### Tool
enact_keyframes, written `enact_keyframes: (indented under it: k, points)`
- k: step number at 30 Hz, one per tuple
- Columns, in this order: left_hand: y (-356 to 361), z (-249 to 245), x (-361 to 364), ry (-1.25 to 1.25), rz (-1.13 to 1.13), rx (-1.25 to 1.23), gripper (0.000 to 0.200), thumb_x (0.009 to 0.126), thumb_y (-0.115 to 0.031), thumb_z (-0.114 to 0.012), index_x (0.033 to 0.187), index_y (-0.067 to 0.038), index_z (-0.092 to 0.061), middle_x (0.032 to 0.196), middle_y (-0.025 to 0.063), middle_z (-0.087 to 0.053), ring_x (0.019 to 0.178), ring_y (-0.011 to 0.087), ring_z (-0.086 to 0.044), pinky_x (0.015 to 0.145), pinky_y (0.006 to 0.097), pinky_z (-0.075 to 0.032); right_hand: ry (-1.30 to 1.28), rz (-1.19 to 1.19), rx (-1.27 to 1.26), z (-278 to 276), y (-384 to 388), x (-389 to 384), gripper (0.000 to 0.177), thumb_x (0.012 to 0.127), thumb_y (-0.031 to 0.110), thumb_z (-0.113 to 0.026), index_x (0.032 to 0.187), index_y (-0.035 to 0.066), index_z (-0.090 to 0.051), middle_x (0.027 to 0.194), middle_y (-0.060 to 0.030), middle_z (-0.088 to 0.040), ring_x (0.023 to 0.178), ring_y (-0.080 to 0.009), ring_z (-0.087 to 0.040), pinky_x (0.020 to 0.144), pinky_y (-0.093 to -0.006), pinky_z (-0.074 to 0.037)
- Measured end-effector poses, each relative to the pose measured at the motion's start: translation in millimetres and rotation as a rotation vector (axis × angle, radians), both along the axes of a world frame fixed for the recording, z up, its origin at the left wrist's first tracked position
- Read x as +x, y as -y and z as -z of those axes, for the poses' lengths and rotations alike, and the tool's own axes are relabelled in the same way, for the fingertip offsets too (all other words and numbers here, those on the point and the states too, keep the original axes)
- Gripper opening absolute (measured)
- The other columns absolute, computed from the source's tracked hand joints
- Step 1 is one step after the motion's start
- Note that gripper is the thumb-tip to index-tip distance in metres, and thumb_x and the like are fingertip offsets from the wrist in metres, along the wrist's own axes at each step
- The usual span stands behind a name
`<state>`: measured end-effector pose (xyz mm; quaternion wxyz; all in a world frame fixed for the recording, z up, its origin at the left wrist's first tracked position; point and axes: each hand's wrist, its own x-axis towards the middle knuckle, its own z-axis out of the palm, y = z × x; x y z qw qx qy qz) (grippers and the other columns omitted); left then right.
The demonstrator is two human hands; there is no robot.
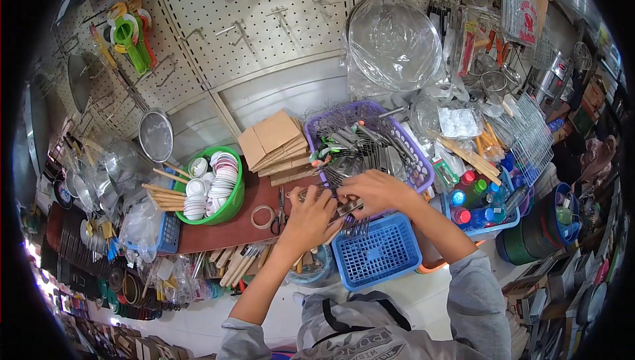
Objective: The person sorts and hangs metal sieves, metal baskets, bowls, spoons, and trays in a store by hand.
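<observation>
Both hands are close together at the front edge of the purple basket (423,173), which is heaped with metal utensils. My left hand (311,218) has its fingers curled over metal utensils. My right hand (377,193) pinches the metal utensils (348,208) from the other side. Fork tines show above the hands and below them. Just below my right hand sits a blue basket (377,251) with a grid bottom. Scissors (280,213) and a roll of tape (262,217) lie on the red surface left of my left hand.
A green basket (233,209) of white spoons and bowls stands at the left, beside stacked cardboard (276,141). Wooden-handled tools stick out below the red surface (225,234). At the right, a blue basket holds coloured bottles (475,193). Strainers hang on the pegboard (291,2).
</observation>
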<state>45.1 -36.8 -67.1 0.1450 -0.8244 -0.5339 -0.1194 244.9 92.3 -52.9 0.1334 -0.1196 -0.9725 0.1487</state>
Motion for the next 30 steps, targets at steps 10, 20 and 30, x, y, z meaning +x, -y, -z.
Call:
enact_keyframes:
  k: [10,20,30]
  points:
    - [0.4,5.5,-13.5,-0.128,0.095,0.092,0.043,0.097,-0.048,-0.062,0.101,-0.006,-0.069,0.111,0.0040,-0.059,0.114,0.0226,-0.051,0.104,0.0503,-0.032,0.014,0.115,0.038,18.0,-2.9,10.3,0.033,0.070,0.024,-0.082,0.098,0.012,-0.072,0.090,-0.0055,-0.072,0.084,-0.0308,-0.069,0.074,-0.0432,-0.055]
    - [15.6,9.0,-32.8,-0.046,0.051,0.173,0.040,0.094,-0.050,-0.064,0.093,-0.010,-0.064,0.108,0.0045,-0.058,0.112,0.0264,-0.050,0.100,0.0517,-0.028,0.239,0.155,-0.136,-7.5,-5.3,-0.6,0.033,0.074,0.023,-0.083,0.106,0.015,-0.080,0.098,-0.0103,-0.078,0.095,-0.0319,-0.074,0.086,-0.0429,-0.057]
    - [25.9,12.2,-42.0,-0.122,0.005,0.139,0.039,0.096,-0.048,-0.064,0.103,-0.009,-0.065,0.103,0.0039,-0.055,0.102,0.0239,-0.051,0.094,0.0486,-0.033,0.095,0.014,-0.151,1.4,-5.2,0.0,0.029,0.077,0.025,-0.077,0.102,0.011,-0.079,0.092,-0.0131,-0.074,0.091,-0.0347,-0.070,0.083,-0.0450,-0.055]
